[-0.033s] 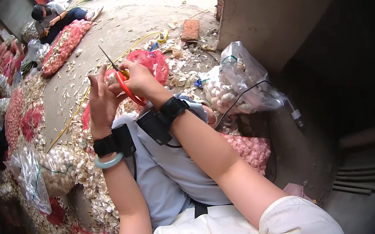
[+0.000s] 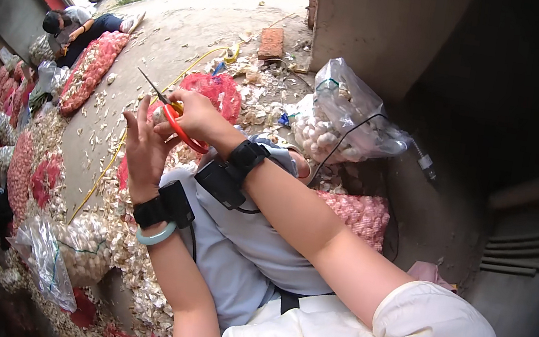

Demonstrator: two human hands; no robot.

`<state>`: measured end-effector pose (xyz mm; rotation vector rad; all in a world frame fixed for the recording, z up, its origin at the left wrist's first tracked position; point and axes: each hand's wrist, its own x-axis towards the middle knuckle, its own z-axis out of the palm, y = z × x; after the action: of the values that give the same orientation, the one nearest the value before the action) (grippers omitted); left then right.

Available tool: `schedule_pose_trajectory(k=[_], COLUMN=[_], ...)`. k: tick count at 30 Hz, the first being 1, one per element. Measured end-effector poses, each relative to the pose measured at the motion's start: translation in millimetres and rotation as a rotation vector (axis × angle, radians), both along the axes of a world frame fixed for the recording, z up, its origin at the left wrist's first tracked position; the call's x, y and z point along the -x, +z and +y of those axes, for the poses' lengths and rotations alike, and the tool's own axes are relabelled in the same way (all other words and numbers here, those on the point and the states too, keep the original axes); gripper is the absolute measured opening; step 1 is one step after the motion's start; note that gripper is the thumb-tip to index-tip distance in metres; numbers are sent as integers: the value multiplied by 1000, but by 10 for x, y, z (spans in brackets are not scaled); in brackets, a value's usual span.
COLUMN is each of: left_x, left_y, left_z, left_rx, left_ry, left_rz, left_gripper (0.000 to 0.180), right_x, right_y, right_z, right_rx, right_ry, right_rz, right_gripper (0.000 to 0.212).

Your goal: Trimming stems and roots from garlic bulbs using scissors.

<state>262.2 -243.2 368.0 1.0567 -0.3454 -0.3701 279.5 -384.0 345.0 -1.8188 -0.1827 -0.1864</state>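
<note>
My right hand (image 2: 195, 117) is closed round scissors (image 2: 182, 130) with red-orange handles that are yellow inside. Their dark, narrow blades point up and to the left, away from me. Close beside it, my left hand (image 2: 148, 151) is raised with some fingers stretched upward. Its thumb side bends toward a pale garlic bulb (image 2: 158, 113), mostly hidden by the fingers and scissors. Both wrists carry black strapped devices, and a pale green bangle (image 2: 155, 235) circles my left wrist. Behind my hands lies a red mesh bag (image 2: 215, 92) among garlic skins.
A clear plastic bag of garlic (image 2: 323, 131) stands right of my knees, near a pink mesh sack (image 2: 363, 216). Another plastic bag of garlic (image 2: 82, 249) is at left. A yellow cable (image 2: 103, 176) crosses the ground, near a brick (image 2: 272, 43). A person (image 2: 68, 30) sits far left.
</note>
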Motion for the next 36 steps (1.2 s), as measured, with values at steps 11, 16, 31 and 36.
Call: schedule_pose_trajectory(k=[11, 16, 31, 36], left_x=[21, -15, -89, -58], left_y=[44, -9, -147, -147], left_z=[-20, -90, -41, -1], left_rx=[-96, -171, -231, -241], left_ry=[-62, -6, 33, 97], left_rz=[-40, -26, 29, 70], left_gripper=[80, 80, 77, 74], right_x=[56, 293, 832, 750], right_y=[222, 82, -649, -779], right_z=[-470, -1767, -3256, -3242], right_rx=[-448, -137, 610, 530], right_ry=[-57, -491, -778, -841], right_rz=[-96, -59, 123, 94], right_gripper=[60, 66, 46, 51])
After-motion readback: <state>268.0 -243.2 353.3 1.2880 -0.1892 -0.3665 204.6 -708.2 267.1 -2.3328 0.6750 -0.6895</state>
